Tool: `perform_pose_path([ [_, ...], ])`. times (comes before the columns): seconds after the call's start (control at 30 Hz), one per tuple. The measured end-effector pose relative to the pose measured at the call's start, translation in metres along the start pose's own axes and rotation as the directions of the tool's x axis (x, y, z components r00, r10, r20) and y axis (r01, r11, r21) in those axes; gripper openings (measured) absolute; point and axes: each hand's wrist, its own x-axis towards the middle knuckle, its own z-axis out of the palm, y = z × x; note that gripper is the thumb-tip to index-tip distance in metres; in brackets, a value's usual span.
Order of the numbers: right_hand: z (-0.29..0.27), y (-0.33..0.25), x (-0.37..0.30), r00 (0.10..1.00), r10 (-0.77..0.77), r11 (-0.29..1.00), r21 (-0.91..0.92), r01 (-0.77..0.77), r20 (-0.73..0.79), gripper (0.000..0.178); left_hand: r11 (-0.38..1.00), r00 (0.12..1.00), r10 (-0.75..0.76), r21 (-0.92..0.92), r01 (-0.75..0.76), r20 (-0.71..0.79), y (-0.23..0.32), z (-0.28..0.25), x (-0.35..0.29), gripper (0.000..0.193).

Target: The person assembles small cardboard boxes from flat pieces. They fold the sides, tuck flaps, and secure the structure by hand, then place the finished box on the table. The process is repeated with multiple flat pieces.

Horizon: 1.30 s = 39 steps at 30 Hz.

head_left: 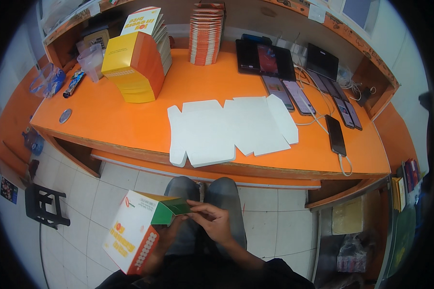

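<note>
Box [130, 231] over our lap [225, 192], left of centre, above the floor and clear of the counter [111, 123]. We note its long axis slanting from lower left to upper right, the end with the green flap [165, 215] facing our right hand [214, 220]. That hand is the nearer to the flap, its thumb and fingertips drawn close together, apparently pinching the edge. Our left hand [164, 236] lies along the box's right side, partly hidden behind it, and bears the body. The inside is turned from us; we cannot tell if it holds anything.

Containers: on the counter at left, a clear cup [92, 62], contents unclear. Beside it, a clear tub [41, 82] with something blue at it. Farther right, a metal cabinet [321, 245] holding a yellowish block [348, 215] and a clear bag [352, 255] of reddish packs, too blurred for us to identify.
</note>
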Motion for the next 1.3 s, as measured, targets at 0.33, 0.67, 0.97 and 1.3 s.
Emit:
perform_pose_path([
  [0.33, 0.002, 0.007, 0.003, 0.998, -0.006, 1.000, 0.030, 0.004, 0.065, 0.017, 0.998, 0.999, -0.040, -0.056, 0.038, -0.034, -0.010, -0.003, -0.003, 0.031],
  [0.67, 0.011, 0.000, -0.009, 0.981, -0.068, 0.988, -0.127, 0.092, 0.184, 0.034, 0.921, 0.960, -0.275, -0.300, 0.248, -0.051, -0.025, -0.012, -0.007, 0.036],
  [0.97, -0.018, 0.014, 0.011, 0.885, -0.254, 0.949, -0.275, 0.151, -0.389, 0.023, 0.977, 0.949, -0.068, 0.214, 0.000, 0.308, 0.004, 0.002, -0.009, 0.045],
  [1.3, -0.056, -0.009, 0.011, 0.668, -0.432, 0.901, -0.322, 0.290, -0.606, 0.025, 0.961, 0.960, 0.222, -0.130, -0.246, -0.173, -0.043, 0.007, -0.027, 0.069],
])
